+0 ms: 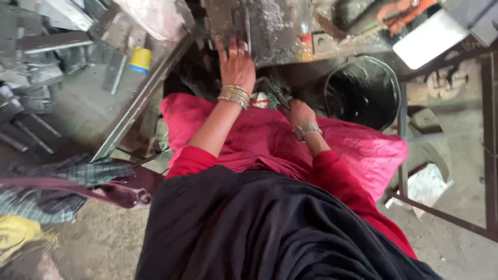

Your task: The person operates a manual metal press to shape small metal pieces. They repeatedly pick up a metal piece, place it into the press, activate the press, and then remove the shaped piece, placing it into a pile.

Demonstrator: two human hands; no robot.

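Note:
My left hand (pixel 236 65), with several bangles at the wrist, reaches forward, and its fingers rest on the edge of a grey metal machine (pixel 270 28) covered in metal shavings. Whether it grips anything is unclear. Lower and to the right, my right hand (pixel 300 111), wearing a bracelet, is closed around a dark metal handle (pixel 273 92) that slants up to the left towards the machine. Both arms wear red sleeves above red cloth (pixel 363 150) on my lap. A black shawl fills the bottom of the view.
A black bucket (pixel 363 91) stands right of my right hand, beside a metal frame (pixel 490 145). At left, a metal bench (pixel 83 98) holds steel strips and a yellow and blue spool (pixel 140 58). Checked cloth (pixel 62 186) lies at lower left.

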